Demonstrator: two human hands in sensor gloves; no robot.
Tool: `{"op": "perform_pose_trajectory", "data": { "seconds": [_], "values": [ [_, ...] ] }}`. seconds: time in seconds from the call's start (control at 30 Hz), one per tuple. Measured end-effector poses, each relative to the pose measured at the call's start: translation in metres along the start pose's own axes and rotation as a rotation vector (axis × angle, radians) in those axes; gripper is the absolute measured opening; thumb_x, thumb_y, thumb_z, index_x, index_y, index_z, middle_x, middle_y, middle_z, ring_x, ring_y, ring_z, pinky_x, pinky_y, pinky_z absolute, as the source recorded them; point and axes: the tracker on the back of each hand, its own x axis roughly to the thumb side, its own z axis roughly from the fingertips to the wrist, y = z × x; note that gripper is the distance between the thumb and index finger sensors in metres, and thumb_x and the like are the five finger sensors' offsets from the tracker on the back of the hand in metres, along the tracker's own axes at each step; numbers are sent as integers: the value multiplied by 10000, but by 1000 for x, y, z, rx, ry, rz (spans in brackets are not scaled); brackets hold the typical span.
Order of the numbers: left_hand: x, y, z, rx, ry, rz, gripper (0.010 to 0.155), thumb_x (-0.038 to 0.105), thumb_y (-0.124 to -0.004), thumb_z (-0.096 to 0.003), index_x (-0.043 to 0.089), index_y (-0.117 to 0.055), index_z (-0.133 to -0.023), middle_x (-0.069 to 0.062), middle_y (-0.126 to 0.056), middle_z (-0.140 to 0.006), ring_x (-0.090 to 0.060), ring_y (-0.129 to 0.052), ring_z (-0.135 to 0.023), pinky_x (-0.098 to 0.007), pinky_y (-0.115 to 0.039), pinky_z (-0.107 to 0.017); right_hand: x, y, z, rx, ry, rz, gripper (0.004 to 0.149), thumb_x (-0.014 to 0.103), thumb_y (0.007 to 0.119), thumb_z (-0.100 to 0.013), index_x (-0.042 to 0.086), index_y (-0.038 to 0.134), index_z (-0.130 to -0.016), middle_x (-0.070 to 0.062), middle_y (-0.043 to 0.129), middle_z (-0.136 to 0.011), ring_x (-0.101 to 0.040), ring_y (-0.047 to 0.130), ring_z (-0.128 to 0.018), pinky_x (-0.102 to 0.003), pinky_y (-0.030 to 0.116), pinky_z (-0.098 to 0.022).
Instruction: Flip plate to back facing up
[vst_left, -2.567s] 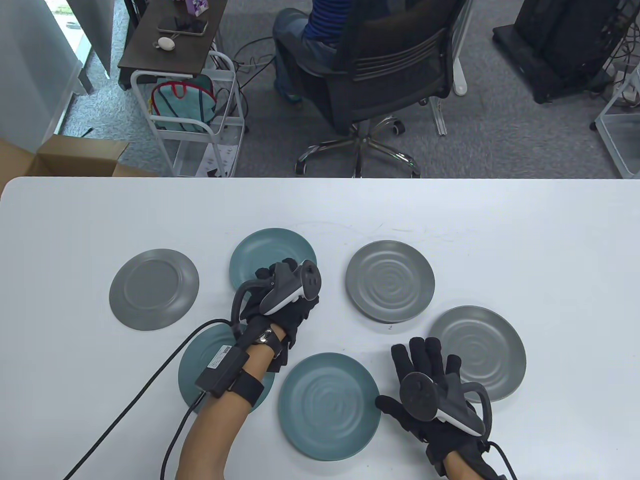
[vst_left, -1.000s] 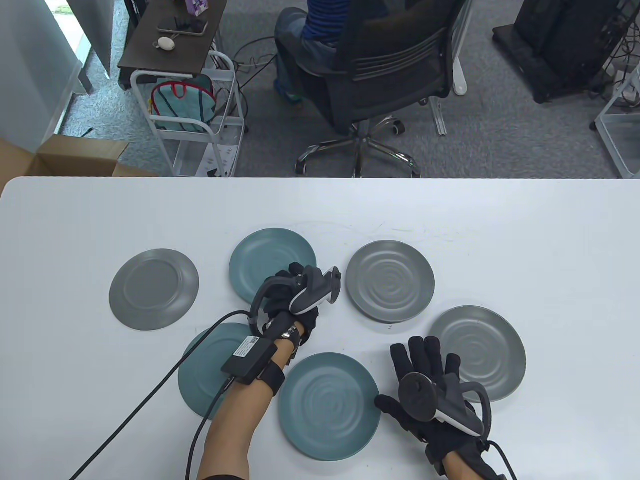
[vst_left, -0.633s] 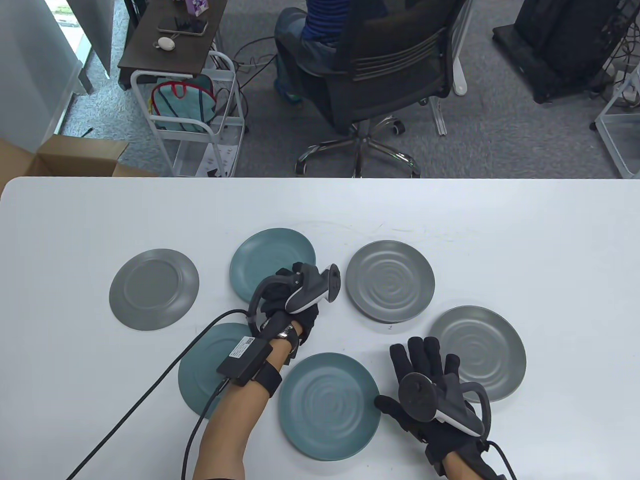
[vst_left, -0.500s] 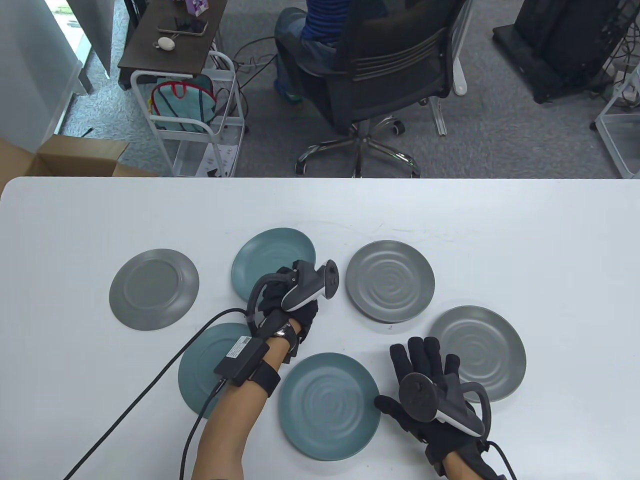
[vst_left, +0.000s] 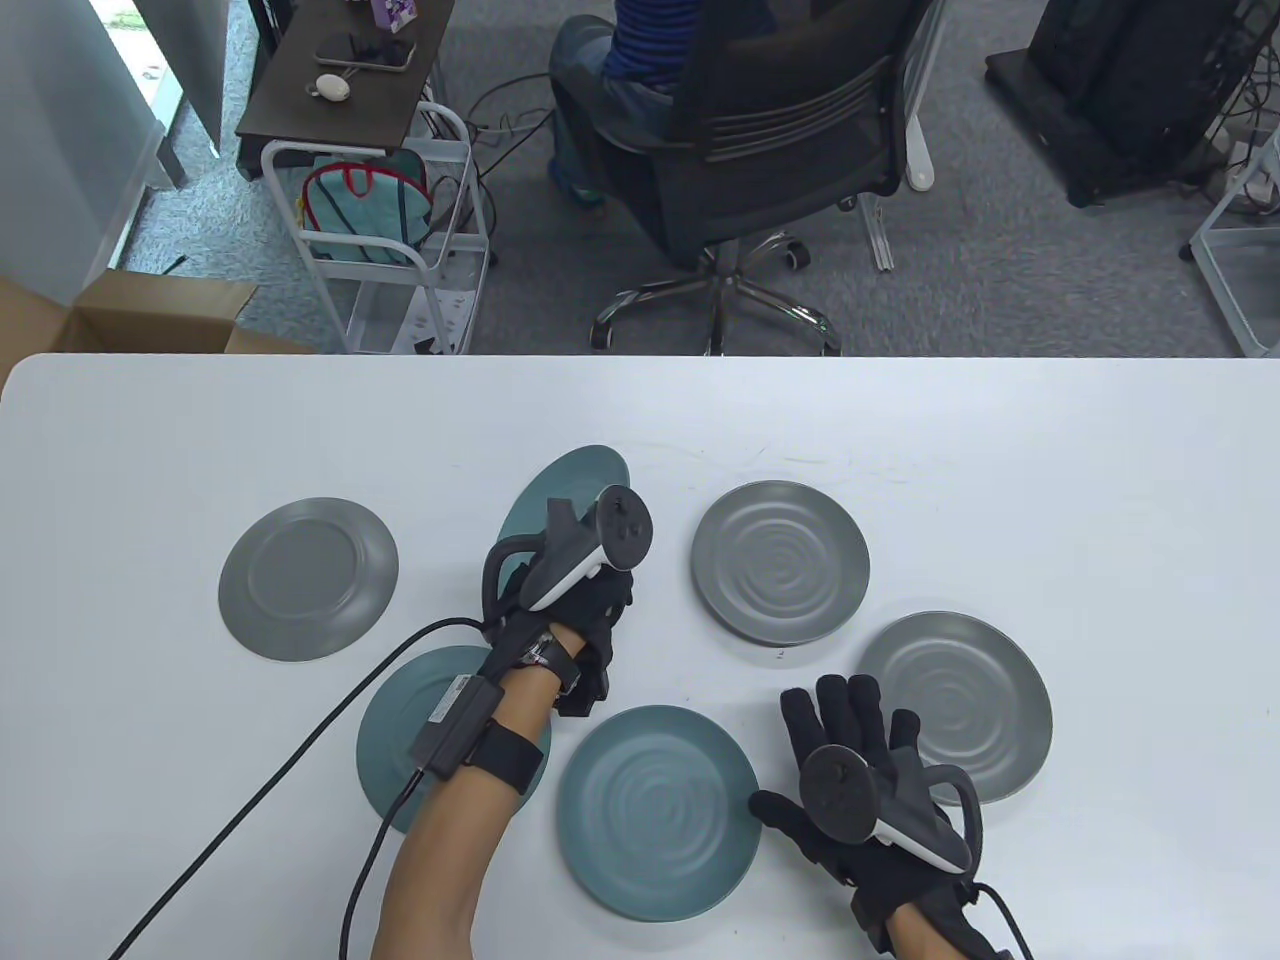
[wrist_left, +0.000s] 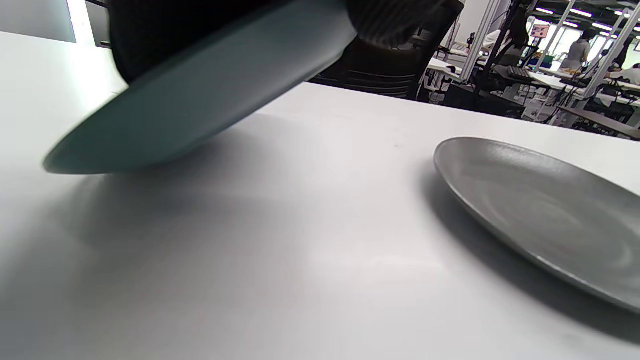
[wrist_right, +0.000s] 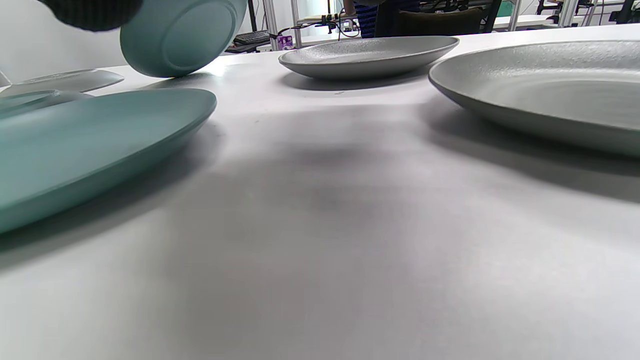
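My left hand (vst_left: 560, 590) grips the near right rim of a teal plate (vst_left: 570, 480) and holds it tilted, its near edge raised off the white table (vst_left: 1000, 450). In the left wrist view the plate's underside (wrist_left: 200, 100) slopes down to the table at the left. In the right wrist view the same plate (wrist_right: 180, 35) stands tilted with its foot ring showing. My right hand (vst_left: 850, 760) rests flat and open on the table between a teal plate (vst_left: 655, 810) and a grey plate (vst_left: 960, 700), holding nothing.
A grey plate (vst_left: 308, 578) lies at the left, back up. A grey plate (vst_left: 780, 560) lies right of my left hand. Another teal plate (vst_left: 400, 730) lies partly under my left forearm. An office chair (vst_left: 760, 150) stands beyond the table's far edge.
My left hand took hold of the teal plate's near rim and raised it, so the plate went from flat to tilted. My right hand has not moved.
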Motion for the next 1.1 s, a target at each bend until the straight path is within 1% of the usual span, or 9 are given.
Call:
{"op": "perform_pose_trajectory", "data": {
  "seconds": [0.33,0.5,0.8,0.9,1.1],
  "values": [
    [-21,28,11,58,4,289,590,333,-660,-576,53,-581,-1089,-212,-769,-961,-426,-971,-799,-435,-904,-494,0,0,0,7,-5,-7,930,674,595,-480,159,184,-1137,-240,168,-1185,-483,134,-1072,-727,221,-725],
    [-31,36,14,65,4,432,585,332,-657,-578,49,-585,-1084,-203,-779,-953,-410,-986,-785,-423,-910,-483,0,0,0,7,-6,-7,929,675,594,-481,160,184,-1137,-239,169,-1185,-483,135,-1071,-727,220,-725],
    [-53,40,14,49,21,708,578,331,-651,-581,44,-587,-1078,-188,-786,-946,-387,-1000,-773,-411,-913,-478,0,0,0,11,-6,-11,928,673,594,-482,159,184,-1137,-239,168,-1186,-484,135,-1071,-726,221,-726],
    [-62,38,12,46,22,782,578,339,-650,-582,40,-592,-1073,-173,-805,-930,-363,-1019,-750,-390,-919,-462,0,0,0,14,-5,-12,929,673,594,-481,158,184,-1137,-240,169,-1185,-483,135,-1071,-726,221,-726],
    [-79,31,8,37,72,908,578,338,-650,-583,25,-593,-1066,-143,-828,-905,-317,-1052,-707,-361,-929,-436,1,0,-1,17,-6,-11,929,674,594,-482,160,183,-1137,-239,169,-1185,-483,135,-1072,-726,221,-726]
  ]
}}
